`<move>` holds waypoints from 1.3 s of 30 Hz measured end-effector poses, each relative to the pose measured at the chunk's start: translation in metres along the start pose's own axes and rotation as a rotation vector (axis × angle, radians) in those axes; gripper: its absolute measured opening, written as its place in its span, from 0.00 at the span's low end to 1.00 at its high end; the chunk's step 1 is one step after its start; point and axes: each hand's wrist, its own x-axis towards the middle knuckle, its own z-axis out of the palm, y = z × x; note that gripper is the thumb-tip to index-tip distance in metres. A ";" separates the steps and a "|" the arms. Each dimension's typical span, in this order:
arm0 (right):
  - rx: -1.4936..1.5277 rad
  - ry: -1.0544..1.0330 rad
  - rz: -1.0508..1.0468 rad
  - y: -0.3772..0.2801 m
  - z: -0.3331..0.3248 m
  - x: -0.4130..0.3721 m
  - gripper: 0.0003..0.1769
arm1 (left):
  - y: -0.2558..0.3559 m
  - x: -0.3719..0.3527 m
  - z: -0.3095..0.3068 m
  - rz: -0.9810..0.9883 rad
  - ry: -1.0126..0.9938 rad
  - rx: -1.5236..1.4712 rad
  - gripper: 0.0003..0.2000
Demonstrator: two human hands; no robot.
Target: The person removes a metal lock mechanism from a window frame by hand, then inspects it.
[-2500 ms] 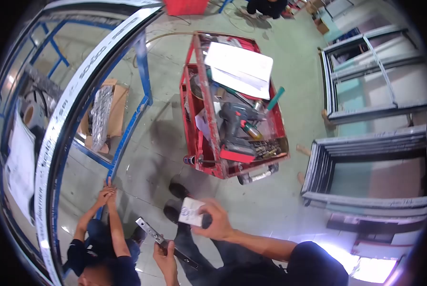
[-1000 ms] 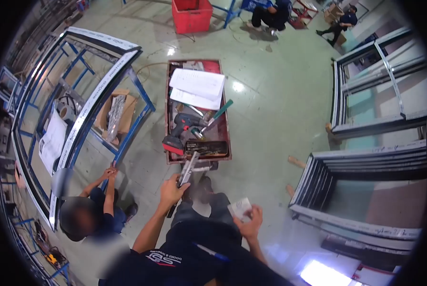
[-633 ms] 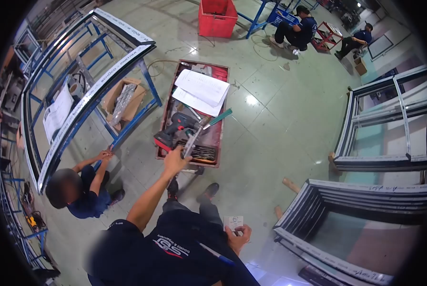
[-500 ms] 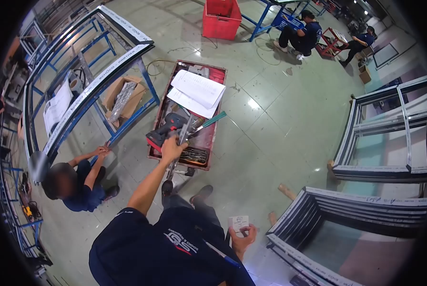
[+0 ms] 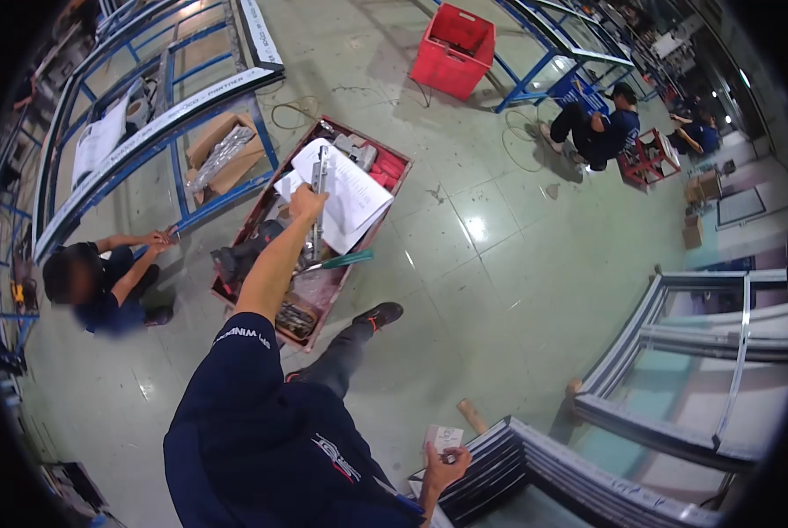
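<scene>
My left hand (image 5: 306,204) is closed around a long metal hardware bar (image 5: 321,176), held over the red tool cart (image 5: 328,304). Beneath it lie white paper sheets (image 5: 356,195). A cordless drill (image 5: 262,239), a green-handled tool (image 5: 346,260) and some bits (image 5: 295,319) are in the cart. Low in the view, my right hand (image 5: 446,466) grips a small white card or box (image 5: 445,437) between thumb and fingers, close to a stack of dark window frames (image 5: 535,449).
A person (image 5: 104,286) crouches at the left beside a large frame on a blue stand (image 5: 183,216). A red crate (image 5: 454,51) stands ahead. Another person (image 5: 598,132) squats at the upper right, with glazed frames (image 5: 675,352) at the right.
My left hand has lifted the metal bar and moved it forward over the papers. The view has shifted, and one foot has stepped out beside the cart. My right hand still holds the white item.
</scene>
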 end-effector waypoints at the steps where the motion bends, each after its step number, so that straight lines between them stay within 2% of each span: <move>1: -0.011 -0.016 -0.039 0.005 0.005 0.019 0.25 | 0.001 0.015 0.019 0.004 0.029 0.013 0.25; 2: -0.024 -0.028 -0.075 0.012 0.006 0.036 0.26 | 0.001 0.030 0.035 0.025 0.044 0.036 0.25; 4: -0.014 -0.027 0.006 0.019 0.010 0.071 0.28 | 0.002 0.047 0.066 0.056 0.151 0.099 0.24; 5: -0.216 -0.052 -0.197 0.043 0.004 0.092 0.31 | 0.006 0.050 0.076 0.030 0.155 0.092 0.23; 6: -0.168 -0.061 -0.136 0.053 0.001 0.108 0.28 | 0.006 0.057 0.082 -0.037 0.032 0.083 0.29; 8: -0.053 -0.044 0.221 0.023 -0.006 0.142 0.28 | 0.018 0.038 0.091 -0.142 0.088 0.082 0.40; 9: -0.082 -0.136 0.379 0.057 -0.021 0.163 0.29 | 0.017 0.029 0.099 -0.157 0.116 0.073 0.44; 10: -0.152 -0.135 0.175 0.075 -0.034 0.185 0.30 | 0.017 0.029 0.108 -0.154 0.155 0.059 0.48; 11: -0.201 -0.112 -0.016 0.090 -0.038 0.202 0.32 | 0.013 0.024 0.121 -0.123 0.232 0.030 0.47; 12: -0.192 -0.041 -0.011 0.103 -0.040 0.212 0.33 | 0.012 0.011 0.137 -0.069 0.294 -0.002 0.47; 13: -0.183 0.029 -0.007 0.116 -0.041 0.223 0.33 | 0.022 -0.008 0.151 0.093 0.402 0.049 0.44; 14: -0.111 0.124 0.173 0.122 -0.035 0.239 0.33 | 0.059 -0.039 0.150 0.167 0.360 -0.035 0.41; 15: -0.145 0.232 0.248 0.113 -0.024 0.254 0.32 | 0.108 -0.078 0.151 0.275 0.353 -0.098 0.36; 16: -0.179 0.333 0.325 0.082 -0.019 0.272 0.31 | 0.164 -0.119 0.154 0.274 0.290 -0.140 0.33; 17: -0.424 0.080 0.557 -0.043 -0.034 0.316 0.26 | 0.184 -0.141 0.183 0.442 0.251 -0.131 0.32; 18: -0.283 0.162 0.598 -0.032 -0.028 0.335 0.29 | 0.212 -0.169 0.209 0.465 0.071 -0.119 0.31; 19: -0.208 0.186 0.658 -0.035 -0.026 0.358 0.29 | 0.226 -0.187 0.253 0.461 -0.159 -0.301 0.30; 20: -0.132 0.214 0.713 -0.037 -0.025 0.383 0.29 | 0.252 -0.214 0.285 0.571 -0.341 -0.259 0.29; 21: -0.214 0.185 0.781 -0.012 -0.017 0.408 0.28 | 0.287 -0.239 0.311 0.676 -0.516 -0.211 0.28; 23: -0.003 0.203 0.682 0.061 0.007 0.445 0.28 | 0.372 -0.274 0.342 0.838 -0.984 -0.004 0.30; 24: 0.086 0.209 0.620 0.088 0.006 0.470 0.27 | 0.401 -0.279 0.374 0.947 -1.061 0.174 0.30; 25: 0.251 0.537 0.441 0.056 0.007 0.517 0.28 | 0.424 -0.279 0.408 1.047 -1.129 0.357 0.30; 26: 0.204 0.526 0.404 0.053 -0.006 0.556 0.27 | 0.438 -0.278 0.437 1.138 -1.199 0.555 0.30; 27: 0.159 0.514 0.372 0.054 -0.019 0.588 0.27 | 0.440 -0.268 0.474 1.069 -1.228 0.518 0.30; 29: 0.076 0.500 0.312 0.076 -0.030 0.661 0.27 | 0.443 -0.252 0.522 0.590 -1.146 0.227 0.28; 30: 0.022 0.486 0.301 0.091 -0.044 0.691 0.27 | 0.443 -0.249 0.524 0.514 -0.973 0.242 0.29; 31: 0.100 0.512 0.317 0.086 -0.063 0.728 0.27 | 0.445 -0.243 0.530 0.446 -0.794 0.236 0.29; 32: 0.169 0.536 0.327 0.067 -0.086 0.770 0.26 | 0.442 -0.233 0.536 0.309 -0.759 0.238 0.28; 33: 0.185 0.542 0.337 0.044 -0.109 0.810 0.25 | 0.434 -0.220 0.539 0.281 -0.717 0.290 0.26; 34: 0.193 0.547 0.338 0.022 -0.136 0.852 0.25 | 0.453 -0.230 0.524 0.072 -0.778 0.159 0.24; 35: 0.198 0.551 0.332 0.016 -0.156 0.889 0.24 | 0.446 -0.223 0.529 -0.050 -0.786 0.050 0.22; 36: 0.156 0.572 0.267 0.029 -0.164 0.922 0.24 | 0.456 -0.227 0.529 -0.110 -0.774 0.092 0.21; 38: 0.062 0.608 0.124 0.064 -0.177 0.999 0.23 | 0.486 -0.235 0.540 -0.077 -0.737 0.367 0.20; 39: 0.288 0.592 0.211 0.044 -0.192 1.038 0.23 | 0.502 -0.242 0.555 -0.031 -0.738 0.500 0.19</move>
